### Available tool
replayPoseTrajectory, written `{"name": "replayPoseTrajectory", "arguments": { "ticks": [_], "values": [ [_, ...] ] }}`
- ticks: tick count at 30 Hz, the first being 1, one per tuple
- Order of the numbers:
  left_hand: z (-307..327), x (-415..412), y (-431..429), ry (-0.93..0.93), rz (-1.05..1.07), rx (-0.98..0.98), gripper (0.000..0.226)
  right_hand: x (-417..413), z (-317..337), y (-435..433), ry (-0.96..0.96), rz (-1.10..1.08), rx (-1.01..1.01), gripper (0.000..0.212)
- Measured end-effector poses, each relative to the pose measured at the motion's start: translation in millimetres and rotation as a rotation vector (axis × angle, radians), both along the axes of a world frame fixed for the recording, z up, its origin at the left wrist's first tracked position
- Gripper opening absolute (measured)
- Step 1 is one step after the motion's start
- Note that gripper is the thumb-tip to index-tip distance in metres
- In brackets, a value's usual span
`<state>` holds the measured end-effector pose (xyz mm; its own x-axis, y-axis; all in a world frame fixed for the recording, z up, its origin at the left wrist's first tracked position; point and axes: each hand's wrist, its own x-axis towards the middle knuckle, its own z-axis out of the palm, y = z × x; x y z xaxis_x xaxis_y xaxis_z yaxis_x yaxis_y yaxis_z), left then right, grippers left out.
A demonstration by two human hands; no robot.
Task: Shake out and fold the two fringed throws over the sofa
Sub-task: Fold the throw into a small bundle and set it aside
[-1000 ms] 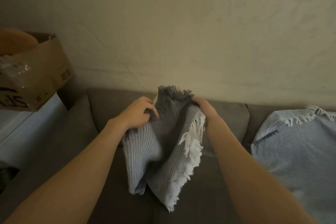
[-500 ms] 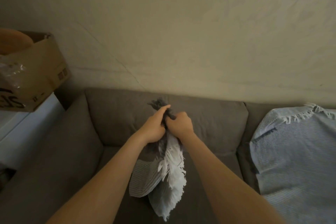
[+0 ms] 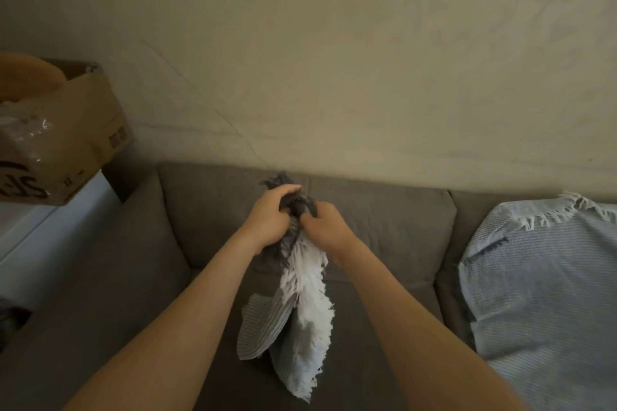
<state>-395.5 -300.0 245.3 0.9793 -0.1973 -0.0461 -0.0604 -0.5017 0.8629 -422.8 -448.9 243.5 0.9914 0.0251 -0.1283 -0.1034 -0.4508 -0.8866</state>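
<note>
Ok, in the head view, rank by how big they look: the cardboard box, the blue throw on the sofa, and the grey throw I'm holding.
1. blue throw, spread out, cropped by the frame.
2-3. cardboard box and grey throw: too close to rank; box cropped, throw bunched up.

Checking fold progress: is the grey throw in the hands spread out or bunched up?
Bunched up. The left hand and right hand grip the grey throw gathered at its top; it hangs in a narrow bundle.
</note>
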Motion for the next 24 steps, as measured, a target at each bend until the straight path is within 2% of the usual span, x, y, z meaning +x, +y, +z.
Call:
{"name": "replayPoseTrajectory", "arguments": {
  "ticks": [2, 4, 9, 12, 14, 17, 20, 22, 24],
  "values": [
    [12.1, 4.8, -0.5, -0.041, 0.024, -0.016, 0.072, -1.2, 9.6, 3.8, -0.103, -0.025, -0.046, 0.014],
    [29.1, 6.1, -0.6, -0.045, 0.004, -0.030, 0.076, -7.6, 21.4, 11.8, -0.187, 0.043, -0.098, 0.006],
    [61.3, 5.0, 4.1, 0.026, -0.039, -0.001, 0.082, -16.1, 28.0, 16.1, -0.293, 0.229, -0.219, 0.007],
    [71.0, 5.7, -0.7, 0.077, 0.044, -0.048, 0.073, -18.4, 37.2, 18.9, -0.296, 0.320, -0.214, 0.032],
    [73.2, 9.5, -5.9, 0.129, 0.116, -0.130, 0.060, -15.5, 39.9, 21.4, -0.395, 0.314, -0.310, 0.052],
    [76.8, 16.5, -11.5, 0.184, 0.198, -0.308, 0.034, -6.5, 42.8, 20.7, -0.505, 0.219, -0.371, 0.050],
    [89.5, 10.4, -12.3, 0.241, 0.181, -0.525, 0.029, -1.2, 58.5, 17.7, -0.451, 0.050, -0.244, 0.030],
    [96.0, 6.8, -6.0, 0.254, 0.049, -0.664, 0.044, 4.7, 67.6, 8.0, -0.409, -0.044, -0.082, 0.027],
    [99.0, 8.2, 2.9, 0.163, -0.082, -0.602, 0.055, 14.1, 76.0, -4.2, -0.419, -0.074, 0.033, 0.026]
  ]
}}
